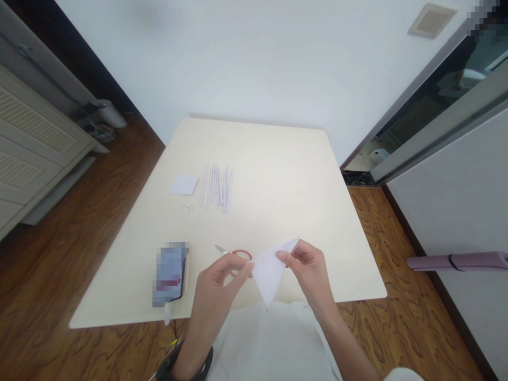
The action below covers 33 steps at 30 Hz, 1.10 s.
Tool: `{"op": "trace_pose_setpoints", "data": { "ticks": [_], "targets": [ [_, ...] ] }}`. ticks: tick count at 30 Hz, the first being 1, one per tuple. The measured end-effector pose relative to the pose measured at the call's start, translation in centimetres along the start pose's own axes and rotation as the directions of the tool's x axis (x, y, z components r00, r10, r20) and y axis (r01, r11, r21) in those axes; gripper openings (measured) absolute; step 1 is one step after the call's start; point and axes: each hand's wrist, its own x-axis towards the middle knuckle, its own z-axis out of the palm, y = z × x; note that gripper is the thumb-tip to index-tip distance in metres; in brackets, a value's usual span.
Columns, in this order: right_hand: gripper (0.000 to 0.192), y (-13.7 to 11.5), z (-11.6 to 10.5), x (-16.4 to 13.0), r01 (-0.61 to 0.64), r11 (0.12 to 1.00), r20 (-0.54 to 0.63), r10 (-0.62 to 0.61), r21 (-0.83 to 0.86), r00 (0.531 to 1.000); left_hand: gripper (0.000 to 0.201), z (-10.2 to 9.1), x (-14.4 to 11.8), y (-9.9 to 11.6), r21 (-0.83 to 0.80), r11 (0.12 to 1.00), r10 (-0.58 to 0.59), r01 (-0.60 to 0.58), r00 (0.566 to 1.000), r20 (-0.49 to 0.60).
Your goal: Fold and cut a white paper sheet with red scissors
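A small piece of white paper (269, 273) hangs between my hands near the table's front edge, one corner pointing down toward my body. My left hand (224, 280) pinches its left corner between thumb and fingers. At the upper right, my right hand (307, 270) grips the paper with the thumb on top and the fingers behind. Behind my left fingers lie scissors with red handles (243, 252), their blades pointing left; my hand partly hides them. Farther back on the table are several thin rolled paper sticks (217, 188) side by side.
A square of white paper (184, 184) lies left of the sticks, with small paper scraps (186, 207) in front. A phone (170, 274) with a cable rests at the table's (286, 174) front left. The table's back edge meets a white wall (254, 63). A rolled purple mat (456, 261) is at right.
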Motion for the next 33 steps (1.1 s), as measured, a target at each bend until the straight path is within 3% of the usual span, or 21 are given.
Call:
{"op": "trace_pose_setpoints", "data": {
  "ticks": [9,16,23,27,31,33],
  "targets": [
    [0.041,-1.5,-0.6,-0.2,0.065,0.998,0.021,-0.065,-0.006,0.998,0.014,0.0,0.2,0.0,-0.015,1.000,0.004,-0.004,0.999,0.033],
    [0.016,-1.1,-0.7,0.6,0.094,0.995,-0.044,-0.093,0.031,0.995,0.013,-0.5,0.2,-0.5,-0.019,1.000,-0.002,0.002,1.000,0.025],
    [0.026,-1.6,-1.3,0.6,0.113,0.992,-0.035,-0.112,0.046,0.993,0.012,-0.5,0.4,-0.5,-0.032,1.000,0.002,-0.002,1.000,0.021],
    [0.031,-1.8,-1.2,0.5,0.104,0.993,0.037,-0.106,0.054,0.994,0.011,-0.7,0.8,-0.5,-0.049,0.999,0.007,-0.008,1.000,-0.014],
    [0.018,-1.0,-0.1,0.1,0.027,0.998,0.193,-0.036,0.049,0.981,0.009,-0.6,1.1,-0.4,-0.064,0.998,0.008,-0.012,0.998,-0.065],
    [0.016,-0.4,0.4,-0.2,-0.008,0.999,0.215,-0.002,0.047,0.977,0.008,-0.5,1.0,-0.1,-0.063,0.998,0.003,-0.008,0.997,-0.077]
  ]
}}
